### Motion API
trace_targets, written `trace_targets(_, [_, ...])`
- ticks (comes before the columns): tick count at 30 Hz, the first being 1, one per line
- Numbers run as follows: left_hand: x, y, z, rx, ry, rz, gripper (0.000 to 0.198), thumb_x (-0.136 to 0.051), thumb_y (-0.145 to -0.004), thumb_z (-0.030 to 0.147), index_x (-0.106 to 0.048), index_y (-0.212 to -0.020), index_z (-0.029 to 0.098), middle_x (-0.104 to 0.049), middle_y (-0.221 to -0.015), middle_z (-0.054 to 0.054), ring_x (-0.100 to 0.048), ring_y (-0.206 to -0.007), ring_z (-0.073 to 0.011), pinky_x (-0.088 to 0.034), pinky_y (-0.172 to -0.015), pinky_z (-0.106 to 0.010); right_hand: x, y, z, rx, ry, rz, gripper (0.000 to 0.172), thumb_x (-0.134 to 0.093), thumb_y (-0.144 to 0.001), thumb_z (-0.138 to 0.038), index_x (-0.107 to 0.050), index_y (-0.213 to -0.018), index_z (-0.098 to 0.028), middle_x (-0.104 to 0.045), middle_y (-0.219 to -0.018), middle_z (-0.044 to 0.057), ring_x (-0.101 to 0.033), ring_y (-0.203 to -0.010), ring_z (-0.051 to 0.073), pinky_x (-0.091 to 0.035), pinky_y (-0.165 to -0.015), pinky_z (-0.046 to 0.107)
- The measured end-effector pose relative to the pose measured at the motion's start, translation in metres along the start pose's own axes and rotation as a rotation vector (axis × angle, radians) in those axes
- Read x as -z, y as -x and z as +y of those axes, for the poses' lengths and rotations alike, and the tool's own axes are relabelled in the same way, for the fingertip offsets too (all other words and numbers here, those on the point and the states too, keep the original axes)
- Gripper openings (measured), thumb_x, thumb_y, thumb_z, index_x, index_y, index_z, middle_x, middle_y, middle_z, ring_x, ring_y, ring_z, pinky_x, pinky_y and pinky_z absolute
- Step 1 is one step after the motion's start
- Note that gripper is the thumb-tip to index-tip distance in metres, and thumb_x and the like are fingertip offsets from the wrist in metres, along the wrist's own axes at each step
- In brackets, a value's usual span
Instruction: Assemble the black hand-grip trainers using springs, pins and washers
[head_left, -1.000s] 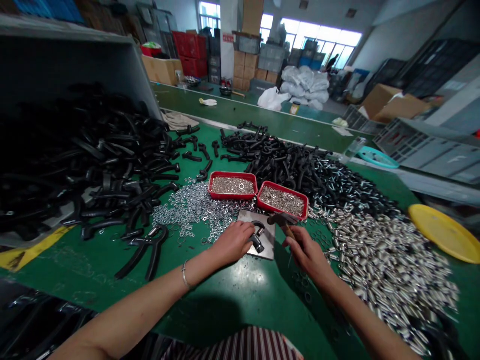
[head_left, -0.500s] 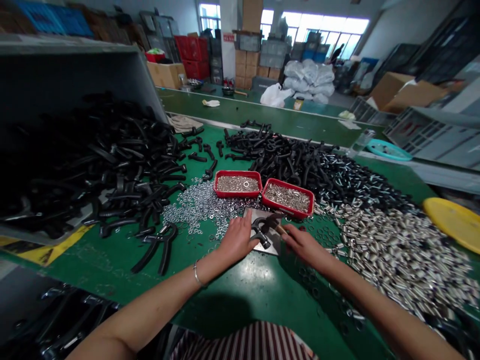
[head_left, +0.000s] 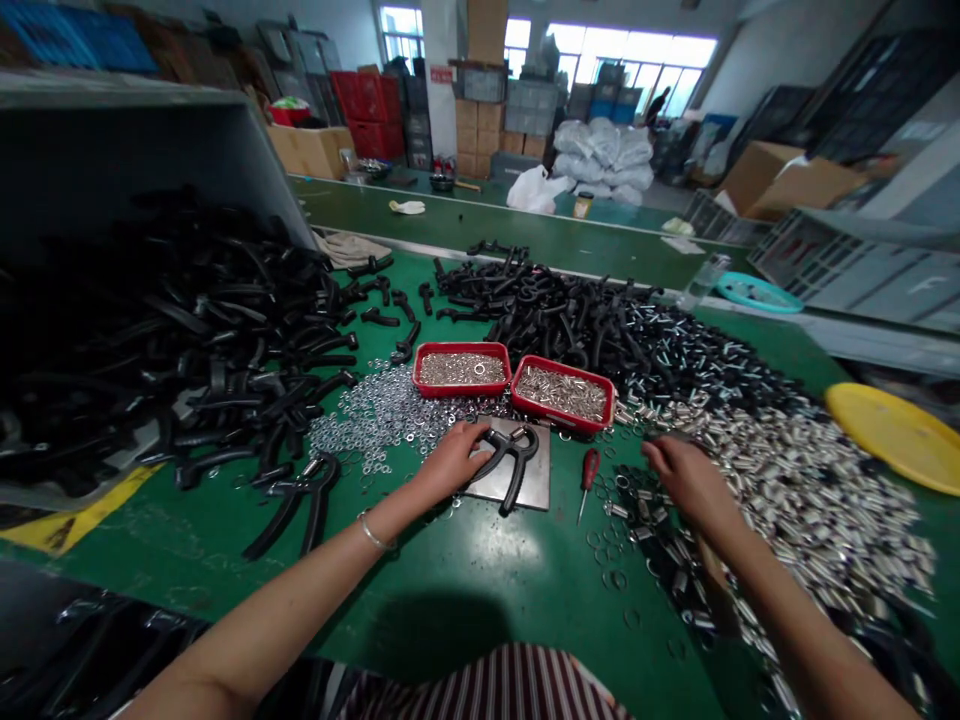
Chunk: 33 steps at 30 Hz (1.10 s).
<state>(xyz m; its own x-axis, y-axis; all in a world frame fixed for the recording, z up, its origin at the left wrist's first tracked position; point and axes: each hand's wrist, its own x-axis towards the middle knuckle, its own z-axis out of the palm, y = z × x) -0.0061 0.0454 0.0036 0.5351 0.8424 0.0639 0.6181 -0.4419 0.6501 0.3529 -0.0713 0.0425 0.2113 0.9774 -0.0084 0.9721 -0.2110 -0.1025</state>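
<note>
My left hand (head_left: 452, 462) is closed on one arm of a black hand-grip exerciser (head_left: 507, 456) that lies across a small steel plate (head_left: 534, 484). My right hand (head_left: 684, 474) is over the edge of the heap of small silver sleeves (head_left: 810, 500), palm down with fingers curled. It grips a hammer near the head; its wooden handle (head_left: 709, 572) shows under my wrist. A red-handled screwdriver (head_left: 589, 474) lies on the green table between my hands.
Two red trays (head_left: 463, 350) (head_left: 564, 366) of small metal parts sit behind the plate. Loose washers (head_left: 375, 410), black handle heaps (head_left: 210, 330) (head_left: 570, 315), a finished exerciser (head_left: 296, 500) and a yellow dish (head_left: 892, 435) surround them.
My right hand has swung the hammer away from the plate to the right, over the silver sleeves. The exerciser now lies spread flat on the plate under my left hand.
</note>
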Motion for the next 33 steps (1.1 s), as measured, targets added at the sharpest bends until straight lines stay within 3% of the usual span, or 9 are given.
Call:
trace_targets(2, [-0.003, 0.002, -0.001, -0.036, -0.028, 0.043, 0.04, -0.057, -0.09, 0.024, -0.057, -0.129, 0.017, -0.06, -0.118, -0.011, -0.058, -0.111, -0.0248, -0.046, -0.102, -0.042, -0.016, 0.001, -0.035, -0.037, -0.033, -0.176, 0.045, -0.033, -0.1, -0.051, -0.062, -0.084, -0.02, -0.071, -0.084, 0.013, -0.068, -0.077, 0.027, -0.044, -0.065, 0.033])
trace_targets(5, [-0.002, 0.001, 0.002, -0.158, -0.083, 0.073, 0.044, -0.057, -0.092, 0.029, -0.053, -0.135, 0.02, -0.053, -0.135, -0.011, -0.048, -0.127, -0.0267, -0.036, -0.112, -0.045, -0.038, -0.002, -0.072, -0.109, 0.006, -0.206, 0.044, -0.042, -0.096, -0.057, -0.061, -0.091, -0.017, -0.072, -0.088, 0.017, -0.07, -0.078, 0.03, -0.043, -0.061, 0.033])
trace_targets(9, [-0.003, -0.004, 0.006, -0.2, -0.118, -0.056, 0.047, -0.065, -0.087, 0.037, -0.056, -0.131, 0.022, -0.056, -0.126, -0.011, -0.049, -0.121, -0.0286, -0.038, -0.107, -0.046, -0.037, -0.011, -0.07, -0.135, -0.099, -0.158, 0.03, -0.049, -0.095, -0.045, -0.057, -0.093, -0.016, -0.072, -0.088, 0.017, -0.071, -0.079, 0.029, -0.046, -0.064, 0.034])
trace_targets(13, [-0.01, -0.003, 0.003, -0.091, -0.112, -0.019, 0.038, -0.07, -0.084, 0.039, -0.063, -0.116, 0.02, -0.057, -0.112, -0.009, -0.049, -0.113, -0.0288, -0.039, -0.103, -0.046, -0.013, -0.017, -0.07, -0.069, -0.667, -0.035, 0.027, -0.058, -0.09, -0.044, -0.052, -0.102, -0.02, -0.071, -0.078, 0.007, -0.069, -0.068, 0.024, -0.052, -0.066, 0.036])
trace_targets(16, [-0.014, -0.002, 0.001, -0.057, -0.066, -0.017, 0.037, -0.069, -0.084, 0.04, -0.061, -0.115, 0.021, -0.058, -0.113, -0.008, -0.048, -0.115, -0.0287, -0.038, -0.103, -0.046, -0.011, -0.021, -0.101, -0.023, -1.184, -0.013, 0.031, -0.062, -0.089, -0.05, -0.053, -0.1, -0.023, -0.071, -0.078, 0.003, -0.071, -0.07, 0.023, -0.057, -0.071, 0.037])
trace_targets(19, [-0.014, -0.002, -0.001, -0.034, -0.055, -0.041, 0.036, -0.069, -0.085, 0.041, -0.06, -0.114, 0.022, -0.058, -0.114, -0.008, -0.048, -0.115, -0.0288, -0.037, -0.102, -0.047, -0.028, -0.028, -0.14, -0.039, -1.442, -0.003, 0.036, -0.065, -0.086, -0.054, -0.054, -0.098, -0.023, -0.072, -0.083, 0.004, -0.072, -0.071, 0.022, -0.059, -0.067, 0.036])
trace_targets(25, [-0.013, -0.002, -0.001, -0.013, -0.059, -0.042, 0.039, -0.069, -0.086, 0.044, -0.059, -0.117, 0.024, -0.057, -0.118, -0.007, -0.048, -0.116, -0.0288, -0.037, -0.102, -0.046, -0.062, -0.045, -0.164, -0.036, -1.478, -0.014, 0.034, -0.062, -0.089, -0.055, -0.053, -0.099, -0.023, -0.073, -0.083, 0.003, -0.073, -0.069, 0.022, -0.059, -0.062, 0.033])
trace_targets(30, [-0.012, 0.0, -0.001, -0.011, -0.045, -0.052, 0.038, -0.067, -0.087, 0.044, -0.058, -0.118, 0.025, -0.056, -0.119, -0.007, -0.047, -0.116, -0.028, -0.036, -0.103, -0.046, -0.06, -0.044, -0.16, -0.007, -1.368, -0.021, 0.03, -0.055, -0.094, -0.053, -0.051, -0.1, -0.024, -0.073, -0.085, 0.005, -0.073, -0.072, 0.023, -0.059, -0.063, 0.034])
trace_targets(33, [-0.011, 0.0, 0.0, -0.014, -0.032, -0.077, 0.038, -0.066, -0.087, 0.043, -0.057, -0.119, 0.025, -0.056, -0.121, -0.007, -0.047, -0.117, -0.028, -0.036, -0.103, -0.046, -0.054, -0.038, -0.163, 0.058, -1.081, 0.023, 0.027, -0.052, -0.095, -0.051, -0.054, -0.099, -0.024, -0.074, -0.087, 0.008, -0.072, -0.079, 0.026, -0.057, -0.075, 0.038])
